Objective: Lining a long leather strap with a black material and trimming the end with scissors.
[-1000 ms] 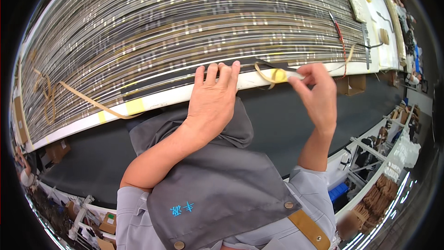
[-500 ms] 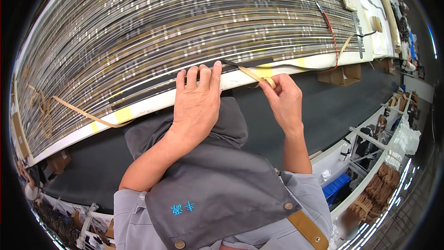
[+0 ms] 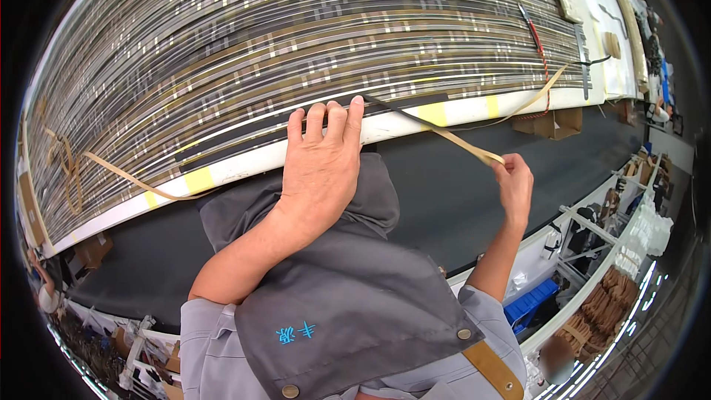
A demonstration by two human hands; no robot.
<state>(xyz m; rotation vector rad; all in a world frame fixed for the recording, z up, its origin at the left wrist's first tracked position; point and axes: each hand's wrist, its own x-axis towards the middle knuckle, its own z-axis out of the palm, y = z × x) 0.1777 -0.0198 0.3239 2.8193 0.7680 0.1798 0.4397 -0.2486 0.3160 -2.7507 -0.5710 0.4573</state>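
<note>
Left hand lies flat and open on the white desk edge while the right hand pinches a thin tan tape strip, part peeled, one end still stuck on that edge.

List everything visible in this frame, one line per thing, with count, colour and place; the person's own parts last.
strips: many, grey and tan, laid side by side across the table
table: one, white edge with yellow marks, across the middle
tan strip: one, running from the table edge to the right hand
loose tan strip: one, hanging over the left table edge
red-handled tool: one, upper right on the strips
cardboard box: one, brown, under the right table edge
apron: one, grey, lower centre
left hand: pressing flat on the table edge
right hand: pinching the tan strip
</note>
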